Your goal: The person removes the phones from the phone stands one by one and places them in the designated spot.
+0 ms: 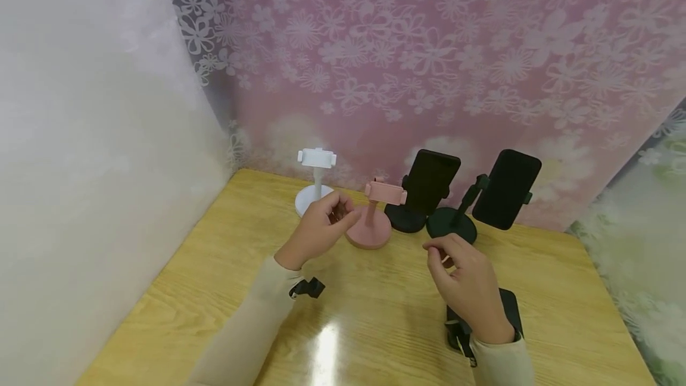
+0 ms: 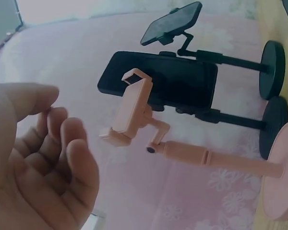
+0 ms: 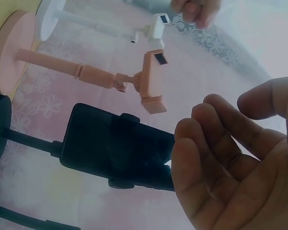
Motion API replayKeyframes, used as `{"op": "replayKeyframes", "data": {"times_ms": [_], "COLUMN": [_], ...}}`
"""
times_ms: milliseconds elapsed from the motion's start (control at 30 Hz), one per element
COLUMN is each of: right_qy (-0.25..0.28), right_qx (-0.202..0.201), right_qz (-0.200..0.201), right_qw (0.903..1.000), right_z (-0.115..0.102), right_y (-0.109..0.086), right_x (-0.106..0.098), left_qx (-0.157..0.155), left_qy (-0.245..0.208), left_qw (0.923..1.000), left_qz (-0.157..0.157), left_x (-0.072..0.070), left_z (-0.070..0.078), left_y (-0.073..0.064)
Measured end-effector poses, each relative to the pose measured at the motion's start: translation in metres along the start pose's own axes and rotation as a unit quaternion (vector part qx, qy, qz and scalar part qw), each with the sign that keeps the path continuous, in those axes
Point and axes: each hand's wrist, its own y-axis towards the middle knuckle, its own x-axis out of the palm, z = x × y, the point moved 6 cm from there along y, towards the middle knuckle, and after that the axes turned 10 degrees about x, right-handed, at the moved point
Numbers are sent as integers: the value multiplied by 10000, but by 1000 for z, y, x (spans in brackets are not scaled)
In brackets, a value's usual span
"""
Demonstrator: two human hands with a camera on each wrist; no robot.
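My left hand (image 1: 320, 228) hovers in front of the white phone stand (image 1: 317, 158) and just left of the pink phone stand (image 1: 386, 193). Its fingers are loosely curled and hold nothing, as the left wrist view confirms. Both of these stands have bare clamps. Over the right part of the table is my right hand (image 1: 467, 282), fingers bent and thumb near the fingertips, with nothing between them. Beyond it stand a black phone stand (image 1: 405, 219) holding a dark phone (image 1: 433, 179) and a dark green stand (image 1: 451, 228) holding another phone (image 1: 507, 189).
Below my right hand a flat black phone-shaped thing (image 1: 511, 308) lies on the wooden table (image 1: 375, 314), partly hidden by the hand and wrist. A pink flowered curtain (image 1: 375, 76) hangs behind the stands. A pale wall (image 1: 107, 136) borders the left side.
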Motion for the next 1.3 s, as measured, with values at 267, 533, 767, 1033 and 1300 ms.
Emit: {"op": "replayKeyframes", "data": {"times_ms": [267,533,767,1033,1300], "right_qy": [-73,29,1161,2048,2893], "right_qx": [320,485,1032,2276,2839], "right_qz": [-24,-23,295,-191,-824], "right_qw": [9995,9988,9874,9518,9104], "right_z": [13,23,50,89,107], "right_y": [3,6,22,49,68], "right_x": [4,11,26,46,65], "left_qx": [25,14,33,-7,-11], "left_qy": [369,796,903,910,814], "left_qw": [9973,9940,9914,9897,9886], "left_qz": [-632,-755,-944,-1109,-1265], "left_x": [7,2,-4,-6,-5], "left_z": [4,5,7,13,15], "left_y": [-6,-6,-6,-5,-8]}}
